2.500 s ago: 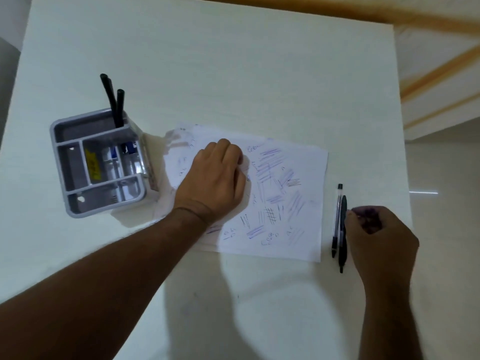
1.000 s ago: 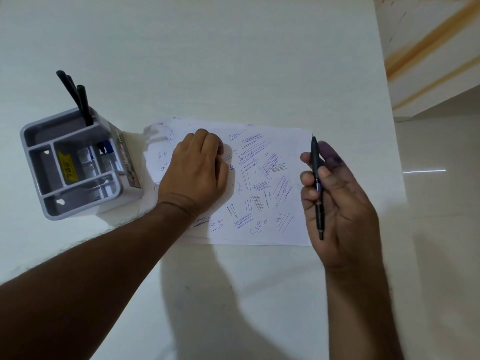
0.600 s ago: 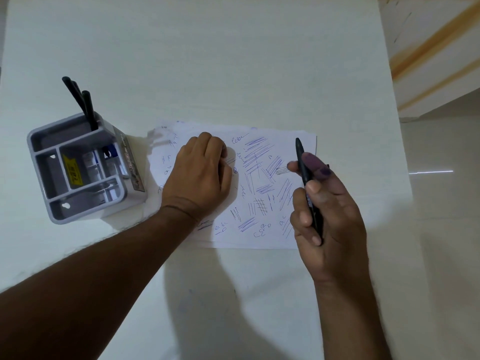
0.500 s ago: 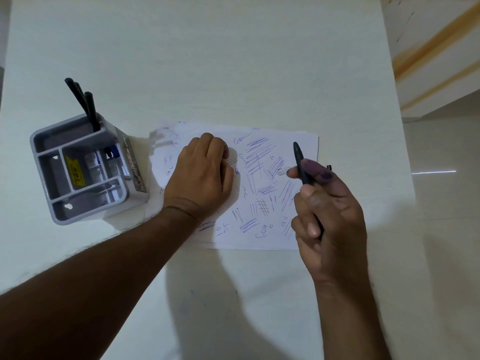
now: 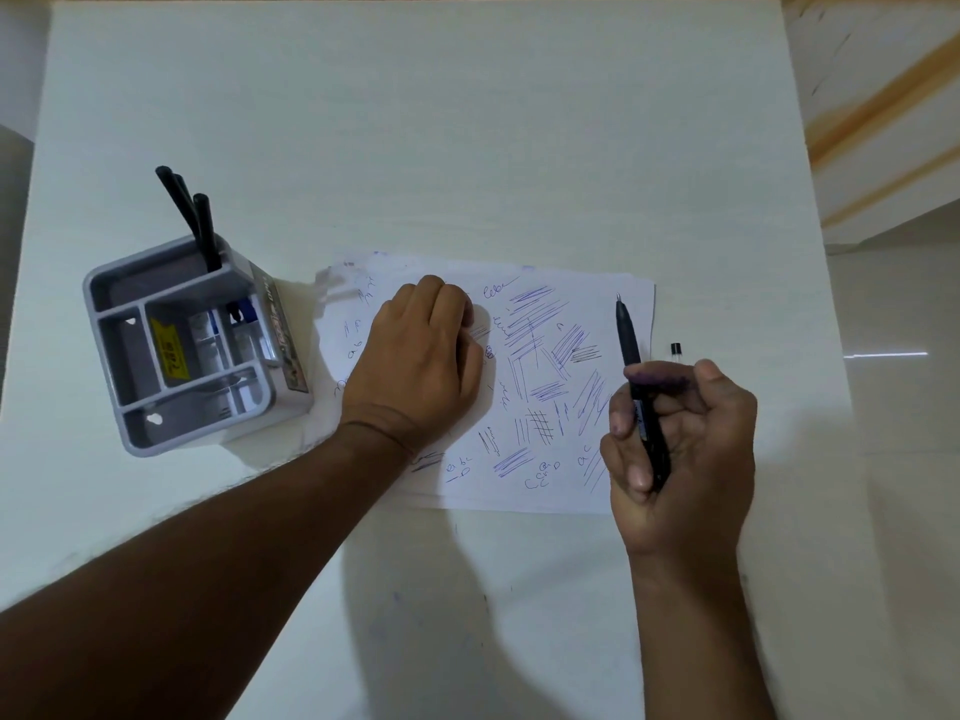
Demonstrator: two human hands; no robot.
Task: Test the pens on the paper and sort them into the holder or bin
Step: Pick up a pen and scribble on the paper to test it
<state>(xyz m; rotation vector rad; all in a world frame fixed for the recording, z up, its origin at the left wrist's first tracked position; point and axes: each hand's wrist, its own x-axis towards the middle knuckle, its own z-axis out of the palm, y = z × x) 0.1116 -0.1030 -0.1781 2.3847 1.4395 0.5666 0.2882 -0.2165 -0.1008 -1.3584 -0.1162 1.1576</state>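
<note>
A white paper (image 5: 540, 356) covered with blue scribbles lies mid-table. My left hand (image 5: 421, 361) rests flat on its left part, fingers together, holding nothing. My right hand (image 5: 680, 444) grips a black pen (image 5: 631, 345) over the paper's right edge, its bare tip pointing away from me, above the sheet. Just beyond my right hand, the end of another pen (image 5: 675, 349) shows on the table; the rest is hidden. A grey compartmented holder (image 5: 182, 350) stands at the left with three black pens (image 5: 195, 220) upright in its back slot.
The white table (image 5: 467, 122) ends at the right, where a pale tiled floor (image 5: 893, 407) lies below. A yellow label and some blue-and-white items sit inside the holder's middle compartment. No bin is in view.
My right hand picked a black pen up from the table right of the paper, brought it over the sheet and turned it tip-forward. The left hand stayed on the paper.
</note>
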